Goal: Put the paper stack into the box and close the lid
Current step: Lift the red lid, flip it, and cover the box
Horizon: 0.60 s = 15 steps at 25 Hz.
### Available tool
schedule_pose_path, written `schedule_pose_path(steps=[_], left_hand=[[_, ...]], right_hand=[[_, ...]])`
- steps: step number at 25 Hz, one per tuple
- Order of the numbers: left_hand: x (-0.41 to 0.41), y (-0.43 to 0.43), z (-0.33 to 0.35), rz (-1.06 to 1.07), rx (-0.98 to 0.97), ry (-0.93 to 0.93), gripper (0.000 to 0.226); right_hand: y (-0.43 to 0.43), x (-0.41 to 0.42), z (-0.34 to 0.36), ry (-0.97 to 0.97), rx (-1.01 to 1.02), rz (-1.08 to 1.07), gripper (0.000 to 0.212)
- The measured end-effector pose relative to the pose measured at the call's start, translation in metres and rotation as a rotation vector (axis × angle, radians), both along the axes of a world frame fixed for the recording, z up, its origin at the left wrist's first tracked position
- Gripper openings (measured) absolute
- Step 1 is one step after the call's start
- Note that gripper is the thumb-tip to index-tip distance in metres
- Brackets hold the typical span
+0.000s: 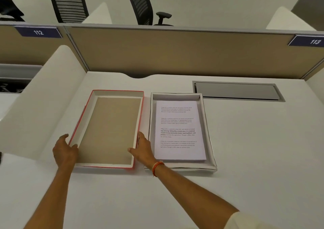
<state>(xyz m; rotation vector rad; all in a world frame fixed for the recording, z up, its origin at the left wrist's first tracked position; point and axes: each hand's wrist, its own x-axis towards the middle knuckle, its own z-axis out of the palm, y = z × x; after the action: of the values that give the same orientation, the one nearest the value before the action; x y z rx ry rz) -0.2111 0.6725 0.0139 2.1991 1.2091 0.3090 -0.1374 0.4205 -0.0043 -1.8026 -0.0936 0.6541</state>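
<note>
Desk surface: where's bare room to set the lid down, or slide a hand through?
Free: the desk right of the white box, below the grey cable hatch, and the near strip. Crowded: the slim gap between box and red-edged lid, where the right hand sits; the left hand fills the divider side.

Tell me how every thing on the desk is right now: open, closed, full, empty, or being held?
Box: open, paper inside.
Paper stack: flat in the box, printed side up.
Lid: off, upside down left of the box, empty.
Left hand: on the lid's left edge.
Right hand: on the lid's right edge.
Desk hatch: shut.
</note>
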Motion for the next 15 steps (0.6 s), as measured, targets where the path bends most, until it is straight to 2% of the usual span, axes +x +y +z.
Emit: schedule_pose_path(steps=[6,11,15], left_hand=[[0.0,-0.001,0.002,0.093,0.012,0.118,0.033],[-0.001,-0.006,0.024,0.166,0.062,0.064,0.032],[0.0,-0.018,0.057,0.202,0.146,-0.013,0.033]], right_hand=[[0.007,-0.004,-0.015,-0.004,-0.066,-0.015,0.06],[0.003,-0.005,-0.013,0.011,-0.043,0.019,0.059],[-0.004,-0.002,0.004,-0.056,-0.033,0.008,0.057]])
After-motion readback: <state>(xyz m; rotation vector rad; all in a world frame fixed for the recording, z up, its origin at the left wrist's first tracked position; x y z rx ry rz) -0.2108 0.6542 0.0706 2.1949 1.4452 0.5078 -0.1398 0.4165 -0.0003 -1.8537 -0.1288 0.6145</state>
